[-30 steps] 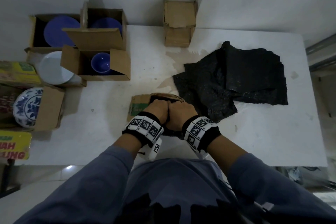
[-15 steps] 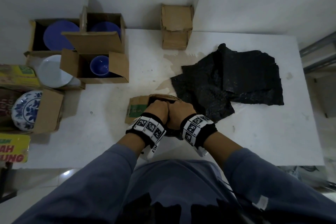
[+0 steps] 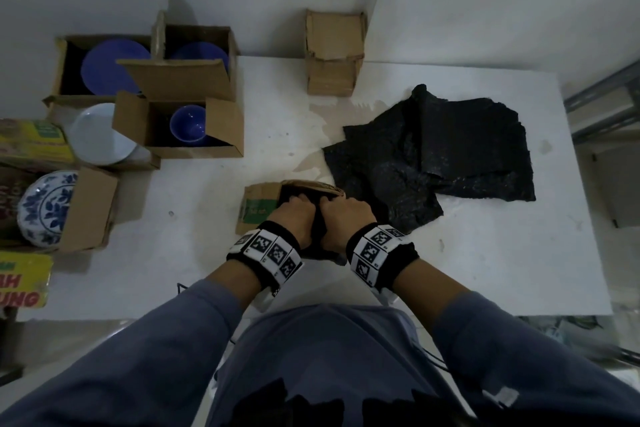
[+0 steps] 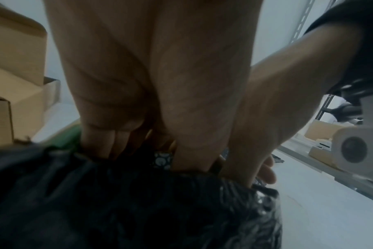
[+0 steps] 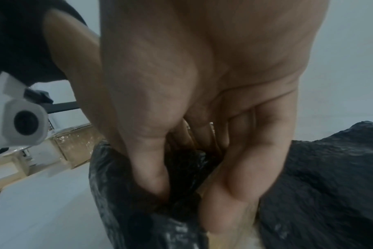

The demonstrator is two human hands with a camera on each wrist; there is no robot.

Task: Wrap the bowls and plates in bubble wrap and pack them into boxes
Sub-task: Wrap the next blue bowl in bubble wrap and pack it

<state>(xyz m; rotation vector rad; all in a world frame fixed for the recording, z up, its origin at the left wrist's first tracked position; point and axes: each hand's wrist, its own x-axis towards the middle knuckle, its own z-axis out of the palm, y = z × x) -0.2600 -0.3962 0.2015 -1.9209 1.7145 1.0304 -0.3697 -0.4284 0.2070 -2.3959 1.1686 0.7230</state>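
Both hands, left hand [image 3: 294, 218] and right hand [image 3: 346, 218], have fingers [image 5: 151, 168] curled into the black wrapped bundle [image 4: 138, 202], pressing it into the small box [image 3: 263, 201] directly beneath them. Risk: forcing may tear the wrap or split the cardboard. Beyond the fingers, spare bubble wrap [image 3: 450, 156] lies on the surface [image 3: 242, 288].

I stand at a white counter [image 3: 485, 270] pushed into a corner where two plain white walls [image 3: 502, 3] meet. Its top is marked with pale, brownish stains [image 3: 322, 135] towards the back. To my right, past the counter's edge, grey metal shelving [image 3: 602, 107] runs along the wall; its perforated upright [image 4: 301, 20] shows in my left wrist view. Pale floor [image 3: 52, 340] lies below the near edge. The light is dim and cool, with soft shadows.
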